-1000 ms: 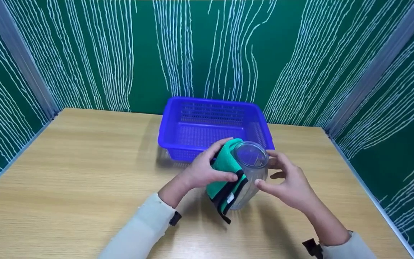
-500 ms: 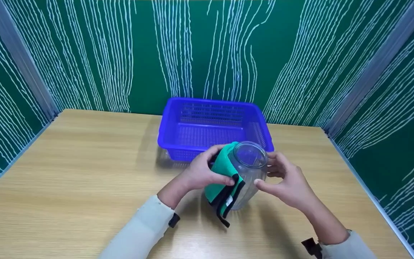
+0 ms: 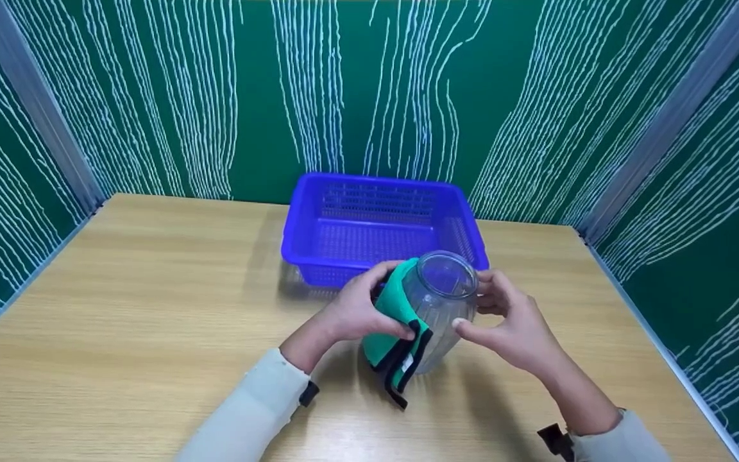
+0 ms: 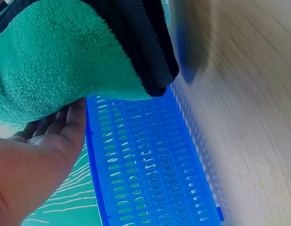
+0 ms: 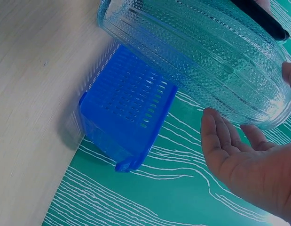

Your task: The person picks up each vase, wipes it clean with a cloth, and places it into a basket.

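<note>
A clear ribbed glass jar point(image 3: 445, 324) stands mouth up in front of the basket, its textured side showing in the right wrist view. My left hand point(image 3: 350, 311) grips a green cloth point(image 3: 390, 308) with black edging and presses it to the jar's left side, thumb on the near edge. A black-edged corner of the cloth hangs down towards the table. On the jar's other side, my right hand point(image 3: 510, 324) holds it near the mouth, thumb in front and fingers behind, partly hidden. In the left wrist view the fluffy cloth point(image 4: 65, 56) covers most of the left fingers.
Just behind the jar, a blue-purple perforated plastic basket point(image 3: 324, 264) sits on the wooden table point(image 3: 151, 308). Green walls point(image 3: 254, 96) with white wavy lines enclose the back and sides. Black straps show at both wrists.
The cloth and my left hand have slid slightly left and down along the jar, baring more of the glass. My right hand and the jar have barely shifted.
</note>
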Demonstrator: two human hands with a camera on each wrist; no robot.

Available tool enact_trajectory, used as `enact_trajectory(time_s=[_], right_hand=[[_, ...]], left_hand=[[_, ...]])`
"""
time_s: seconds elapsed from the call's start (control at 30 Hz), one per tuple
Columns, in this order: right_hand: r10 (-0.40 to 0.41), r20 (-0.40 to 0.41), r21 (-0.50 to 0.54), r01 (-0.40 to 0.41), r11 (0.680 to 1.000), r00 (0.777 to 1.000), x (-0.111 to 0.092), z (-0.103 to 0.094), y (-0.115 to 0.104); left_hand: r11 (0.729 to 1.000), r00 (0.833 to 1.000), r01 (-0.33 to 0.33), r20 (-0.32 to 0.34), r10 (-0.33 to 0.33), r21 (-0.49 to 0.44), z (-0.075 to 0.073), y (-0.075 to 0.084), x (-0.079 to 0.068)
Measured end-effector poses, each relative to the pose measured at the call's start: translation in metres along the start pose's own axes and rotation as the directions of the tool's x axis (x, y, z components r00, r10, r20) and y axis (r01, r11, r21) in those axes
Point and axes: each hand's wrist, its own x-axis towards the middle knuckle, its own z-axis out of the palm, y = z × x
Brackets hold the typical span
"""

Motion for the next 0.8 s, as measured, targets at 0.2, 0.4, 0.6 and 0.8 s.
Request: enact_trajectory(time_s=[0.2,0.4,0.6,0.8], right_hand=[[0.004,0.0,-0.001,-0.004,1.0,1.0,0.0,0.0,0.0],[-0.007,0.007,0.007,0.007,1.0,1.0,0.0,0.0,0.0],[0.001,0.011,-0.011,-0.001,1.0,1.0,-0.001,-0.001,0.0],[0.007,0.016,-0.002,-0.007,1.0,1.0,-0.001,0.0,-0.001]], left_hand=[[0.999,1.0,0.014,0.004,-0.014,0.038,0.003,-0.009,0.002],[0.995,0.998,0.051,0.021,-0.053,0.09,0.004,-0.011,0.001],[0.99,0.997,0.067,0.02,-0.07,0.127,0.007,-0.013,0.002],[0.985,0.996,0.083,0.016,-0.086,0.15,0.009,-0.018,0.002]])
